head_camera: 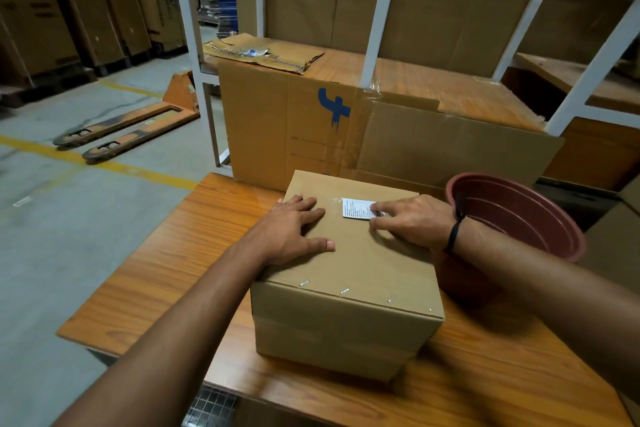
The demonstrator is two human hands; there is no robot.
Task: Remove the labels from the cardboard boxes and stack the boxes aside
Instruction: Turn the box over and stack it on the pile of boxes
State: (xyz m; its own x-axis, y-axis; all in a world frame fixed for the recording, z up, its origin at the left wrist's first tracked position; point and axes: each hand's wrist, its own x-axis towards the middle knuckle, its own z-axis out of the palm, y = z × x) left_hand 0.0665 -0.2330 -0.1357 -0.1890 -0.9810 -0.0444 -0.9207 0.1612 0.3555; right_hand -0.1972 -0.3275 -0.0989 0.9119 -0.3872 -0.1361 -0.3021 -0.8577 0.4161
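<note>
A closed brown cardboard box [349, 274] stands on the orange wooden table [166, 253]. A small white printed label [356, 208] is stuck on the box's top, near the far edge. My left hand [294, 229] lies flat on the top's left part, fingers spread, holding nothing. My right hand [412, 218] rests on the top to the right of the label, with its fingertips touching the label's right edge. Whether the edge is lifted I cannot tell. Several staples run along the box's near top edge.
A dark red plastic tub [519, 215] stands on the table right beside the box. Behind it a large flattened carton [311, 135] with a blue mark leans on a white metal rack [374, 31]. An orange pallet jack [131, 125] lies on the floor to the left.
</note>
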